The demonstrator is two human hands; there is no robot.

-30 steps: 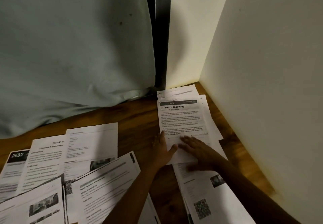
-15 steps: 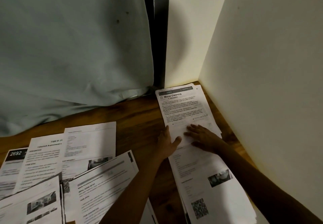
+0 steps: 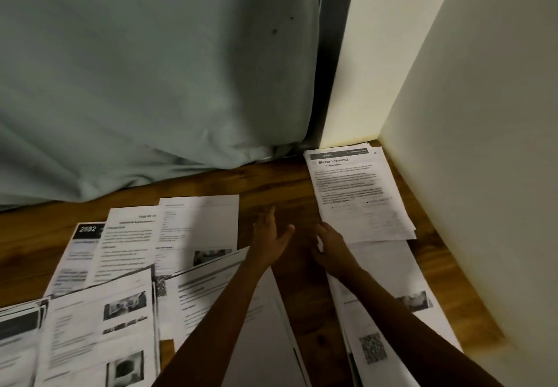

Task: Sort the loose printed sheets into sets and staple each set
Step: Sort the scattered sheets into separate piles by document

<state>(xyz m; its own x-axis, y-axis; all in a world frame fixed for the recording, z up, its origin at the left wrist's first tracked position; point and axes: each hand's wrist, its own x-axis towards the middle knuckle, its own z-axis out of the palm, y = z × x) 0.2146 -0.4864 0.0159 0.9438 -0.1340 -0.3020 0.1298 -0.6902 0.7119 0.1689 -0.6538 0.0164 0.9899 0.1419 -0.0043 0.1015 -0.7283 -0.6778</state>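
A small pile of printed sheets topped by a "Mirror Cleaning" page (image 3: 359,193) lies in the far right corner of the wooden table (image 3: 280,187), against the wall. My left hand (image 3: 268,235) hovers over bare wood just left of that pile, fingers straight and spread, holding nothing. Close to the pile's near left corner is my right hand (image 3: 330,243), fingers relaxed and empty. More sheets with a QR code (image 3: 373,347) run under my right forearm. Loose printed sheets (image 3: 126,265) overlap across the left half, one headed "2692" (image 3: 87,229). No stapler is visible.
A grey-green cloth (image 3: 151,84) hangs down onto the table's far edge. Cream walls (image 3: 483,175) close off the right side and the far corner. A dark vertical gap (image 3: 324,54) separates cloth and wall.
The "Mirror Cleaning" pile slid away into the far corner under both hands. Both hands have since come off it and drawn back toward me and to the left.
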